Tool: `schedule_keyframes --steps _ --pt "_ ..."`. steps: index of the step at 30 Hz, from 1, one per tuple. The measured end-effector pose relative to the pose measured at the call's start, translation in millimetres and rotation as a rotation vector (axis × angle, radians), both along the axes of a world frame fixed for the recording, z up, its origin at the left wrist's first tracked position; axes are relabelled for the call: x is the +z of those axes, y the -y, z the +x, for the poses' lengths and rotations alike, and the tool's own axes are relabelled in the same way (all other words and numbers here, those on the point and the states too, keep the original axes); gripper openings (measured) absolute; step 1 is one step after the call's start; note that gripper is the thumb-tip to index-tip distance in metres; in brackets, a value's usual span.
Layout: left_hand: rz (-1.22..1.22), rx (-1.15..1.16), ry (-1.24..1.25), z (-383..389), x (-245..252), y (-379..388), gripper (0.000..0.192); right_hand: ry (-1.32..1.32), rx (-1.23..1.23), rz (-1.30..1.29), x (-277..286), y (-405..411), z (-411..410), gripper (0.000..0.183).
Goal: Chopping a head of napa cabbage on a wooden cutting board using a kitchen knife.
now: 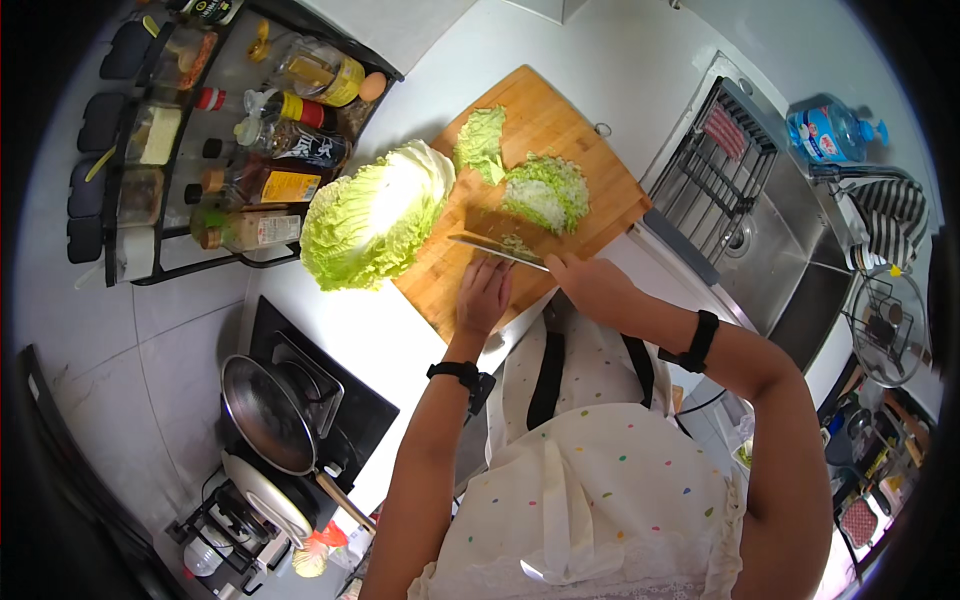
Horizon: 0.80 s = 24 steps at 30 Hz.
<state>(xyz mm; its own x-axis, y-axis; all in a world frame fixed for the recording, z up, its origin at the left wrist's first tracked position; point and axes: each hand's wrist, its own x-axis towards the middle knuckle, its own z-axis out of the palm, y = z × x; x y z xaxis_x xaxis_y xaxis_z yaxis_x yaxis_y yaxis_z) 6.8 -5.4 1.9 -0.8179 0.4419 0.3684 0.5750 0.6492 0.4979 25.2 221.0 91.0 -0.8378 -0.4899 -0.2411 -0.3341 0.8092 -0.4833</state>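
Note:
A kitchen knife (499, 250) lies across the lower part of a wooden cutting board (529, 97), its handle inside my right hand (592, 285). Beside the blade, on its near side, my left hand (484, 291) rests low over the board with fingers together; whether something is under them cannot be told. Small cabbage shreds (517, 244) lie just beyond the blade. Farther up is a pile of chopped cabbage (547, 193), with a loose cabbage leaf (481, 144) to its left. A large napa cabbage (379, 217) overlaps the board's left edge.
A black rack (225, 270) with bottles and jars stands at the left, an egg (373, 86) on its corner. Lower left, a frying pan (268, 415) sits on the stove. At right are a sink (780, 247), a dish rack (701, 161) and a blue pump bottle (832, 133).

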Motion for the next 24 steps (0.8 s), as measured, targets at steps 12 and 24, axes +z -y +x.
schedule_keyframes --steps 12,24 --pt "-0.035 0.001 -0.003 1.0 -6.9 5.4 0.018 0.018 0.009 0.03 5.5 3.5 10.9 0.035" --pt "0.018 0.002 0.028 1.1 -2.5 2.8 0.018 -0.116 0.004 -0.025 -14.8 5.4 -0.5 0.023"
